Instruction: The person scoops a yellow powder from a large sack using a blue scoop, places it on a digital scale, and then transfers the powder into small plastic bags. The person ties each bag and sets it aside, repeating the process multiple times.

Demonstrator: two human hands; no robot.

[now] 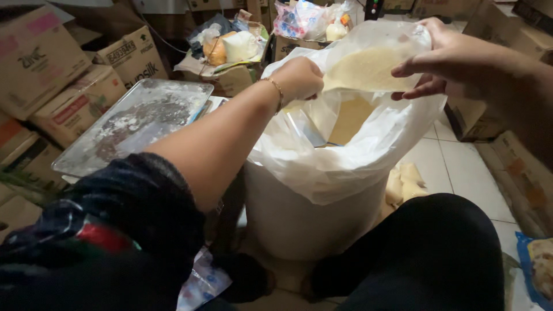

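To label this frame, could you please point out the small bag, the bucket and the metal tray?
small bag (pixel 368 69), head view, on its grain-filled middle.
bucket (pixel 299 222), head view, on its white wall.
metal tray (pixel 135 124), head view, on its dusty surface.

A metal tray (pixel 135 124) dusted with white powder lies at the left, resting on cardboard boxes (pixel 55 75). Behind it, an open box (pixel 230 55) holds plastic-wrapped goods. Pale tiles (pixel 455 173) cover the floor at the right.
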